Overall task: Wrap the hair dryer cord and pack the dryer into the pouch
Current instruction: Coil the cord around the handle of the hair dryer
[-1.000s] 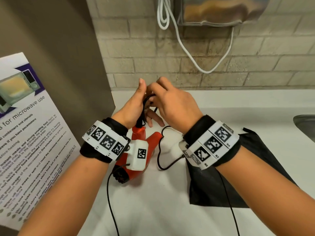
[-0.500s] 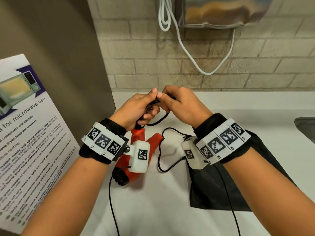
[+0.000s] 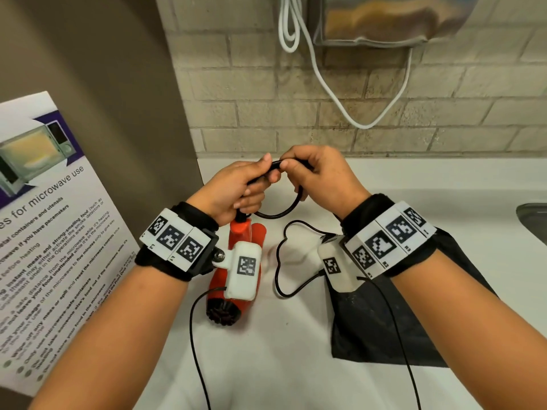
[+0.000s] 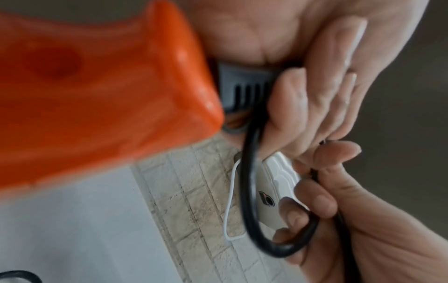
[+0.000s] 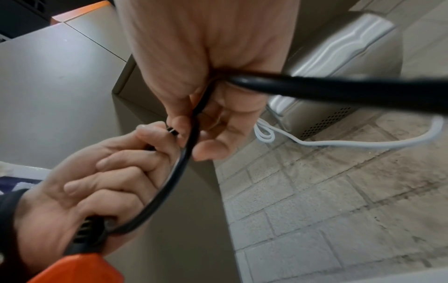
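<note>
The orange hair dryer (image 3: 243,232) hangs over the white counter, its dark grille end (image 3: 222,313) toward me. My left hand (image 3: 236,190) grips the black cord collar at the top of the orange handle (image 4: 97,95) and pinches the black cord (image 3: 281,213) at the fingertips. My right hand (image 3: 319,179) pinches the same cord right beside it, so a small loop (image 4: 249,191) hangs between the hands. More cord (image 3: 281,261) trails on the counter. The black pouch (image 3: 384,327) lies flat under my right forearm.
A microwave-use poster (image 3: 44,232) leans at the left against a brown panel (image 3: 103,84). A brick wall (image 3: 325,113) backs the counter, with a white cable (image 3: 340,108) hanging from a metal wall unit (image 3: 384,19). A sink edge (image 3: 532,220) shows at the right.
Both hands closed together on the cord: the left fingers curled down from upright, and the loop between the hands formed and hangs lower. My wrists spread slightly apart.
</note>
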